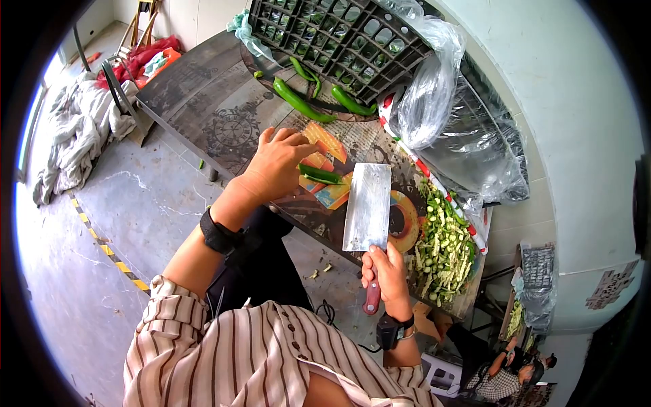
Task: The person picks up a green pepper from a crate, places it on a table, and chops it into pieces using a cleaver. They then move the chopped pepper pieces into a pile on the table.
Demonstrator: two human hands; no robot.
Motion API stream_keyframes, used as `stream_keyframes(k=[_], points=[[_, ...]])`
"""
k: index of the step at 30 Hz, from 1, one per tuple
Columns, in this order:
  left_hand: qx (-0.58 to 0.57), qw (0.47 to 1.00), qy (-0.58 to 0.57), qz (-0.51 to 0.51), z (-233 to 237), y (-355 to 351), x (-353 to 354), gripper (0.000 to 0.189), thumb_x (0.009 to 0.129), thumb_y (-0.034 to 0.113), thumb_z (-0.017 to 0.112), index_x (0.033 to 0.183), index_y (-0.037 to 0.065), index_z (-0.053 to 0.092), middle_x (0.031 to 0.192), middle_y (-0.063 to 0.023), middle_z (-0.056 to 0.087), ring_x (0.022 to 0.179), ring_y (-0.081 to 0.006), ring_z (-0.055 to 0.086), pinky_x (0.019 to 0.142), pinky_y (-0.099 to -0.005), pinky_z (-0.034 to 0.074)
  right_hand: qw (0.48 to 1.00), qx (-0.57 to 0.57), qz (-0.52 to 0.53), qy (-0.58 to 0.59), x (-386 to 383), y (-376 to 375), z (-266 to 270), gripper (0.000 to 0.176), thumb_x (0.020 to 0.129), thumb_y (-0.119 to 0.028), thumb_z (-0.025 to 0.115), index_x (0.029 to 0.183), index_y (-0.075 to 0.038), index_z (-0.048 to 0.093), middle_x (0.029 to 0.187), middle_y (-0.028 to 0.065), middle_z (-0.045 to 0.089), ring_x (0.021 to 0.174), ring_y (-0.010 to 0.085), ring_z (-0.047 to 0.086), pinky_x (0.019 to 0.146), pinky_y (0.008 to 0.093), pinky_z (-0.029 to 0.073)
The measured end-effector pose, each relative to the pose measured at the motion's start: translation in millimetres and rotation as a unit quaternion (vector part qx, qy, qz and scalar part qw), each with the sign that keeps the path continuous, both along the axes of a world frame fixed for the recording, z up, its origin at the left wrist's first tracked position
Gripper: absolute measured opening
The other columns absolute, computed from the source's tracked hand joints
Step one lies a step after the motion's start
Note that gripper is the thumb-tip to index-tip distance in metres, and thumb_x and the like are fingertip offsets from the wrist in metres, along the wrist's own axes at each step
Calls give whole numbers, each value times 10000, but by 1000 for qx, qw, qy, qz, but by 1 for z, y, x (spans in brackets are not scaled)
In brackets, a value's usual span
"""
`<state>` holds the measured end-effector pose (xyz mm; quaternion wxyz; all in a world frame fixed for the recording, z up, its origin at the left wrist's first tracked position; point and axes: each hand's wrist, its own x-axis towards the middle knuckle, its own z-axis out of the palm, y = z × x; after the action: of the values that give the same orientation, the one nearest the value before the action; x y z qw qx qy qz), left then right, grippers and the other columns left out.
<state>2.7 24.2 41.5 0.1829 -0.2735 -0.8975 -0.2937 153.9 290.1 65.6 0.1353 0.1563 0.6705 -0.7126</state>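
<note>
My left hand (277,161) is over the patterned table (210,102), fingers spread and slightly curled, with nothing visible between them. A short green pepper (320,175) lies on the table beside its thumb; whether they touch is unclear. My right hand (386,273) grips the reddish handle of a cleaver (367,207), whose broad blade points away from me, just right of that pepper. Right of the blade is a pile of chopped green pepper (444,254). Several whole green peppers (298,100) lie farther back, in front of a black crate (339,41).
Clear plastic bags (434,102) and a red-and-white strip (434,178) line the table's right side. White cloth (81,129) and red netting (146,57) lie on the floor at left. Another person (498,380) is at lower right, near a separate table.
</note>
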Motion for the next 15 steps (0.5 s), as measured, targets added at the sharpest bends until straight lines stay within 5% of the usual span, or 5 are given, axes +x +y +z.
stream_keyframes(k=[6, 8, 15], points=[[4, 997, -59, -57, -2, 14, 4, 428, 698, 181, 698, 1124, 207, 669, 1069, -23, 641, 1113, -241, 522, 997, -416, 318, 1000, 0, -2, 0, 1, 0, -1, 151, 992, -179, 510, 956, -44, 451, 723, 32, 501, 513, 82, 491, 423, 251, 457], [40, 998, -37, -37, -10, 20, 4, 294, 703, 247, 711, 989, 184, 691, 1023, 3, 638, 1075, -205, 526, 937, -443, 328, 1000, 0, -2, -1, 1, 1, -2, 153, 992, -182, 510, 955, -46, 451, 724, 31, 501, 514, 81, 491, 423, 251, 458], [37, 998, -43, -11, -9, 29, 3, 339, 679, 210, 710, 1013, 164, 669, 1078, -27, 630, 1067, -233, 533, 933, -399, 349, 1000, 10, 2, -9, 0, 1, -2, 105, 985, -154, 497, 997, -64, 445, 731, 30, 497, 503, 86, 487, 420, 268, 456]])
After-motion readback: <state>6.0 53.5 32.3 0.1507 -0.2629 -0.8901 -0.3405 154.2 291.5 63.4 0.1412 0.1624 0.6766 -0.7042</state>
